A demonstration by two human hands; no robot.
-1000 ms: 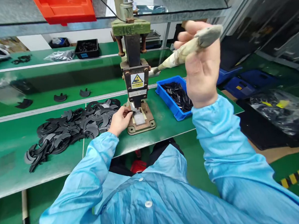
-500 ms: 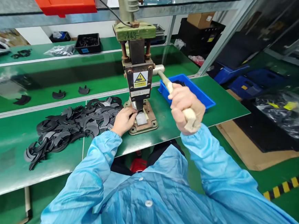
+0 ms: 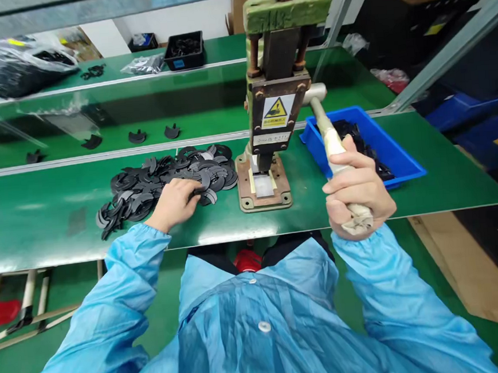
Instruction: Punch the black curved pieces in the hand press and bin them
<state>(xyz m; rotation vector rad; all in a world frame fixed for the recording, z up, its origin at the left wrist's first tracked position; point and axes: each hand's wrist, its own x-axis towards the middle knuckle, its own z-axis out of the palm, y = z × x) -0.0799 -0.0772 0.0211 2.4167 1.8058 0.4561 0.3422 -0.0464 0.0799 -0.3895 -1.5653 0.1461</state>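
My right hand [image 3: 357, 192] is wrapped around the tape-covered lever handle [image 3: 327, 126] of a green hand press [image 3: 279, 106], which stands on the bench. At the right edge of a pile of curved black and grey plastic parts [image 3: 145, 183], my left hand [image 3: 176, 203] has thumb and fingers pinched on a curved plastic part [image 3: 196, 192], mostly covered by the fingers. Under the press ram, a small light metal plate [image 3: 264, 186] lies on the base [image 3: 246, 195], with no hand near it.
A blue bin [image 3: 388, 147] with dark parts stands right of the press, close to my right hand. Several curved parts [image 3: 137, 136] lie in a row behind the pile. A black tray [image 3: 184, 51] and a plastic-wrapped bundle [image 3: 28, 66] sit on the back shelf.
My left hand has moved left from the press base to the pile. My right hand keeps its hold on the lever. The whole view has shifted, with the press now farther right.
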